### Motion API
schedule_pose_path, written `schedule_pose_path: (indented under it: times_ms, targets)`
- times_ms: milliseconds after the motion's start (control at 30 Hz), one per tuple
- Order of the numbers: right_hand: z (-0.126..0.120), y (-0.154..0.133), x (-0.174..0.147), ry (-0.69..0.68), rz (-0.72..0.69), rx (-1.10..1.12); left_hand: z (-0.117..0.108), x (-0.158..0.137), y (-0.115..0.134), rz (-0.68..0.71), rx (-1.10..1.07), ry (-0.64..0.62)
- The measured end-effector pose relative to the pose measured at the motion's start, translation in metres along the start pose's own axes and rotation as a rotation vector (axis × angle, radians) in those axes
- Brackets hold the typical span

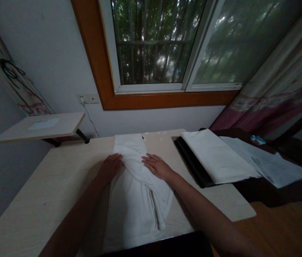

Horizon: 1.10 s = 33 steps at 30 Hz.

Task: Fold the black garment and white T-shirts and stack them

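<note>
A white cloth garment (132, 210) lies lengthwise on the pale wooden table (67, 178), its far end narrow and its near end wider. A layer that looks like a sleeve runs slantwise over it toward the near right, with creases and a dark gap along its edge. My left hand (110, 167) rests on the garment's left edge, fingers stretched out. On the other side, my right hand (157, 167) lies flat with its fingers spread on the right edge. Neither hand grips the fabric. Some of the underside is hidden by the folds.
A small raised shelf (67, 125) stands at the back left with a paper label (44, 124) on it. At right, a white folded sheet (215, 153) lies over a black flat item (190, 162), beside papers (271, 160). A wall socket (88, 99) with a cable is behind.
</note>
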State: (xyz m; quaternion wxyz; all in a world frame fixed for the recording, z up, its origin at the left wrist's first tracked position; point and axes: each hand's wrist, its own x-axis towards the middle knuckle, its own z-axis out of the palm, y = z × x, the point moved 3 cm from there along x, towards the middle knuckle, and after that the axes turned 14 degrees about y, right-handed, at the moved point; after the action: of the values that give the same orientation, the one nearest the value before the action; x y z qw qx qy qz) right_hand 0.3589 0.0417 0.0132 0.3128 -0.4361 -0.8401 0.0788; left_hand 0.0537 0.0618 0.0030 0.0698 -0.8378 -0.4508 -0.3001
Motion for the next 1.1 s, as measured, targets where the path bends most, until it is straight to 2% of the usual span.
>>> schedule_pose_path:
  times_ms: [133, 367, 567, 700, 833, 967, 1100]
  targets:
    - [0.004, 0.012, 0.009, 0.042, -0.012, -0.020, 0.010, 0.012, -0.009, -0.010, -0.003, -0.007]
    - [0.011, 0.033, 0.036, 0.026, 0.045, -0.081, 0.023, 0.039, -0.016, -0.060, 0.069, 0.002]
    - [0.020, 0.038, 0.042, 0.033, 0.117, -0.040, 0.031, 0.047, -0.011, -0.122, 0.129, -0.008]
    - [0.013, 0.033, 0.029, 0.100, 0.119, 0.053, 0.025, 0.034, 0.000, -0.123, 0.148, 0.038]
    - [-0.008, 0.025, 0.007, 0.149, 0.141, 0.125, 0.011, 0.010, 0.011, -0.098, 0.119, 0.026]
    - [-0.033, 0.019, -0.024, 0.125, 0.207, -0.009, -0.006, -0.021, 0.021, -0.058, 0.084, 0.021]
    - [-0.053, 0.018, -0.058, 0.143, 0.348, -0.115, -0.022, -0.050, 0.032, -0.022, 0.028, 0.027]
